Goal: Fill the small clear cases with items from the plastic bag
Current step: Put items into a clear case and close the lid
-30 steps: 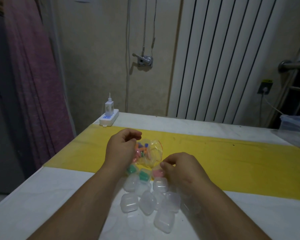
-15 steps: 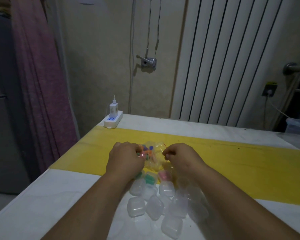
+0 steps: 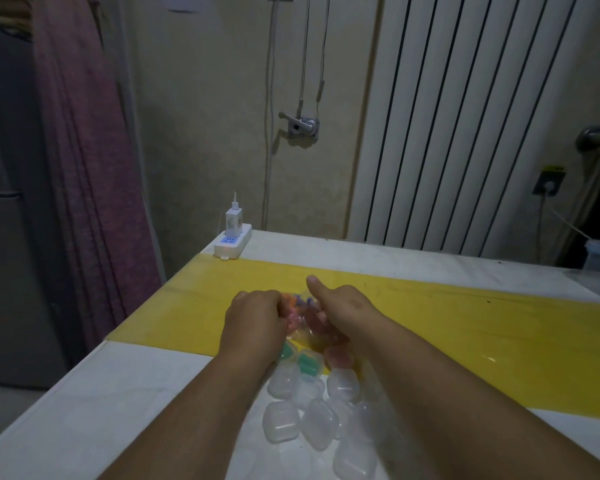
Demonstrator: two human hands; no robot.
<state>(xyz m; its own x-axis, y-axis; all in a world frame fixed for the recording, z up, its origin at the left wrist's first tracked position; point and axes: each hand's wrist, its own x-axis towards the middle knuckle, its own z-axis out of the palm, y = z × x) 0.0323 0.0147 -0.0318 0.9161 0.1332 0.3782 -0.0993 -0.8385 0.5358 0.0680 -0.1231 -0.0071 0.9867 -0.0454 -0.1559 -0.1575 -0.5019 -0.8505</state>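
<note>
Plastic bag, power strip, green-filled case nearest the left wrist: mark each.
plastic bag (image 3: 300, 315), head view, on the crumpled film between the two hands.
power strip (image 3: 232, 242), head view, on its white top face.
green-filled case (image 3: 307, 362), head view, on the green contents showing through.

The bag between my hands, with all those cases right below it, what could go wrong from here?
1. Both hands, left and right, hold the bag at its sides; a hard pull might tear it and scatter the small coloured pieces.
2. The clear cases lie loosely heaped under the wrists, so a forearm could knock some away.
3. The heap is near the table's front edge, so knocked cases might fall off.
</note>
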